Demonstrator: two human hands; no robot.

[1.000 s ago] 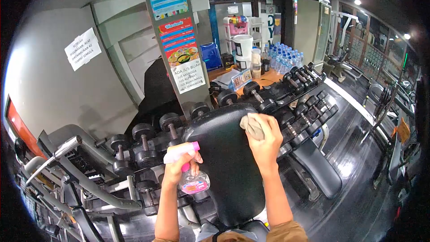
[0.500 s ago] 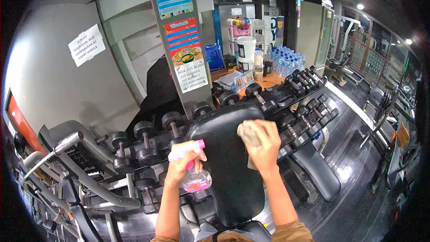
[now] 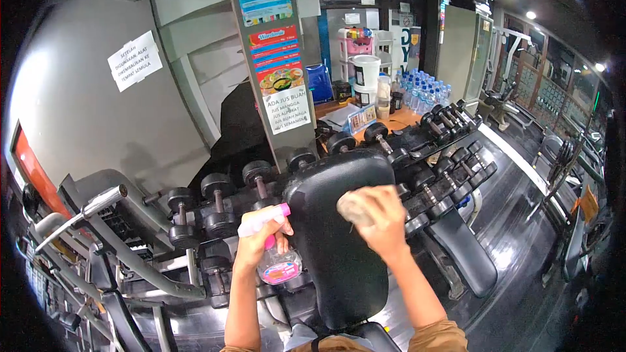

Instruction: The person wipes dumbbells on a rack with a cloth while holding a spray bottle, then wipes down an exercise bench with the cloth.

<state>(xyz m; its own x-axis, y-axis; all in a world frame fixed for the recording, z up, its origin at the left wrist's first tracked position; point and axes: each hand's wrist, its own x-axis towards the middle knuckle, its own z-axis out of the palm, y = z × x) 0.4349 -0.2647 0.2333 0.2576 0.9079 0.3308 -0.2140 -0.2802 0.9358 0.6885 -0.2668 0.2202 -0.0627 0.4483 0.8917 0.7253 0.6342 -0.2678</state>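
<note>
A clear spray bottle (image 3: 282,267) with a pink and white trigger head is gripped in my left hand (image 3: 259,238), its pink nozzle pointing right toward the bench. Bunched in my right hand (image 3: 381,225) is a greyish cloth (image 3: 354,208), its fingers curled round it. The hand and cloth overlap the right side of the black padded bench backrest (image 3: 339,254), which stands tilted in front of me. The bottle sits just left of the pad.
A rack of black dumbbells (image 3: 220,205) runs behind the bench, left and right. Another padded bench (image 3: 463,251) stands at the right. Water bottles (image 3: 427,91) and white tubs (image 3: 366,73) crowd a wooden counter (image 3: 398,116). Machine bars (image 3: 98,212) fill the left side.
My right hand has shifted slightly left and down over the backrest with the cloth. The spray bottle has moved slightly left in view, while the surroundings have slid a little right.
</note>
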